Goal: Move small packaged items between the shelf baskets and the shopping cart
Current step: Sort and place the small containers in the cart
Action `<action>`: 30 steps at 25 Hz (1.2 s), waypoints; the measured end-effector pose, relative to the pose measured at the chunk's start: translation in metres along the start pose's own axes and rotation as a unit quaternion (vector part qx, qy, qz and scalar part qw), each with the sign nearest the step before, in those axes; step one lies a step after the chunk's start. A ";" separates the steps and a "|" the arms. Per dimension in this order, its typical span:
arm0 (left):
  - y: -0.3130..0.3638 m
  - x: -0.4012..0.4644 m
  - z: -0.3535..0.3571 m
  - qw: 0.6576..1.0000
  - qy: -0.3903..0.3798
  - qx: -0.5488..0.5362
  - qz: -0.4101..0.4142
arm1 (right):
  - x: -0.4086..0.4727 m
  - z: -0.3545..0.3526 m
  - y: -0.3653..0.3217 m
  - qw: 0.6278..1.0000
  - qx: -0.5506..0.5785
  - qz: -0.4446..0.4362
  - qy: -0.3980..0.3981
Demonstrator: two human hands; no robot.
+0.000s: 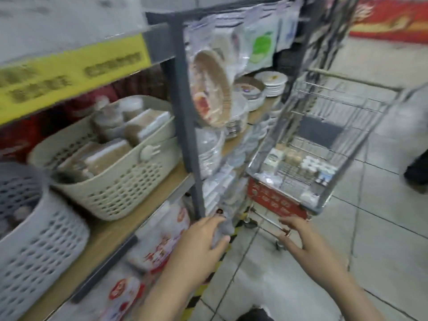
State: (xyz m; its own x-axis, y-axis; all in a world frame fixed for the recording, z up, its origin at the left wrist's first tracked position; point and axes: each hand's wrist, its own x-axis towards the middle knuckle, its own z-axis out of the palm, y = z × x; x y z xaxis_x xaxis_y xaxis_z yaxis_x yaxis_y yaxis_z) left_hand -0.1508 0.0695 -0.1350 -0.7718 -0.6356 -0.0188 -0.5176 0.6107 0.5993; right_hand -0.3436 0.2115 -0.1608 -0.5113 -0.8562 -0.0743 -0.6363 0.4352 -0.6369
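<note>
Two bare hands reach forward, low in the blurred view. The left hand (203,244) curls its fingers and thumb around a small grey packet (223,228), held near the foot of the dark shelf post (187,126). The right hand (301,239) is spread, fingers straight and holding nothing, hovering just short of the shopping cart (324,144). Left of the hands, a wooden shelf (120,228) carries a grey perforated basket (39,232) at the near end and a beige perforated basket (115,181) behind it, the beige one filled with brown and white wrapped packs (104,154). Past the post, the wire cart stands on the tiled floor (382,239), with a red panel (275,200) on its near end. Small packaged items (298,163) lie on its bottom. Beyond, bagged paper plates (213,89) hang from the shelf end, and stacked bowls (271,83) sit farther back.
</note>
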 end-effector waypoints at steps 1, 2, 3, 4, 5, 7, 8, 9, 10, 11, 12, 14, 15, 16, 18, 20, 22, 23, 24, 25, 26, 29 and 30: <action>0.009 0.016 0.013 1.000 -0.028 -0.004 0.003 | 0.001 -0.006 0.014 1.000 0.007 0.028 -0.003; 0.019 0.034 0.027 0.999 -0.053 -0.010 0.007 | 0.004 -0.014 0.030 0.998 0.014 0.055 -0.004; 0.028 0.051 0.040 0.997 -0.074 -0.016 0.010 | 0.008 -0.022 0.045 0.997 0.014 0.077 -0.003; 0.036 0.069 0.053 0.995 -0.092 -0.020 0.015 | 0.012 -0.029 0.061 0.996 0.012 0.093 0.000; 0.043 0.087 0.065 0.994 -0.110 -0.021 0.017 | 0.019 -0.037 0.077 0.994 0.007 0.107 0.005; 0.053 0.121 0.087 0.989 -0.144 -0.027 0.009 | 0.030 -0.054 0.106 0.991 -0.005 0.135 0.012; 0.058 0.135 0.095 0.987 -0.158 -0.031 0.000 | 0.035 -0.060 0.120 0.989 -0.008 0.148 0.016; 0.061 0.148 0.102 0.985 -0.170 -0.032 -0.006 | 0.040 -0.066 0.131 0.987 -0.010 0.158 0.016; 0.062 0.161 0.110 0.983 -0.180 -0.028 -0.010 | 0.045 -0.070 0.143 0.985 -0.013 0.169 0.014; 0.061 0.174 0.117 0.981 -0.191 -0.019 -0.014 | 0.049 -0.074 0.152 0.984 -0.010 0.179 0.010; 0.059 0.189 0.123 0.979 -0.205 -0.011 -0.021 | 0.054 -0.076 0.162 0.982 0.000 0.189 0.006; 0.056 0.217 0.132 0.973 -0.227 -0.004 -0.042 | 0.067 -0.077 0.173 0.980 0.024 0.197 0.001; 0.053 0.233 0.137 0.972 -0.232 -0.001 -0.047 | 0.077 -0.079 0.179 0.979 0.030 0.200 -0.003; 0.050 0.249 0.142 0.971 -0.234 -0.001 -0.050 | 0.089 -0.080 0.184 0.978 0.034 0.206 -0.008; 0.050 0.288 0.151 0.969 -0.238 -0.006 -0.059 | 0.120 -0.085 0.196 0.974 0.046 0.220 -0.012; 0.052 0.332 0.161 0.971 -0.234 -0.016 -0.057 | 0.151 -0.090 0.211 0.970 0.055 0.237 -0.011; 0.056 0.381 0.177 0.967 -0.252 -0.004 -0.046 | 0.184 -0.096 0.229 0.962 0.072 0.265 -0.001; 0.059 0.406 0.188 0.963 -0.268 -0.003 -0.043 | 0.199 -0.100 0.238 0.956 0.077 0.284 0.008; 0.063 0.429 0.198 0.958 -0.283 -0.007 -0.036 | 0.214 -0.103 0.246 0.950 0.078 0.301 0.018; 0.065 0.451 0.210 0.953 -0.300 -0.011 -0.028 | 0.230 -0.106 0.255 0.943 0.080 0.321 0.026; 0.069 0.472 0.221 0.948 -0.317 -0.011 -0.018 | 0.246 -0.107 0.264 0.936 0.084 0.339 0.033; 0.074 0.525 0.262 0.932 -0.363 0.004 0.000 | 0.292 -0.105 0.290 0.922 0.106 0.369 0.037; 0.073 0.539 0.277 0.924 -0.382 0.003 -0.003 | 0.307 -0.103 0.299 0.918 0.118 0.377 0.035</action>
State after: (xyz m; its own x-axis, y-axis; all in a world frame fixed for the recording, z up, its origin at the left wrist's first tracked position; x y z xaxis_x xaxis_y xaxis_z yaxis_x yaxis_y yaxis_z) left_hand -0.7070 -0.0977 -0.3229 -0.8028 -0.1217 -0.5837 -0.5238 0.6117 0.5928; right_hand -0.7503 0.1076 -0.2953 -0.7965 -0.3129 -0.5174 0.0520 0.8171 -0.5741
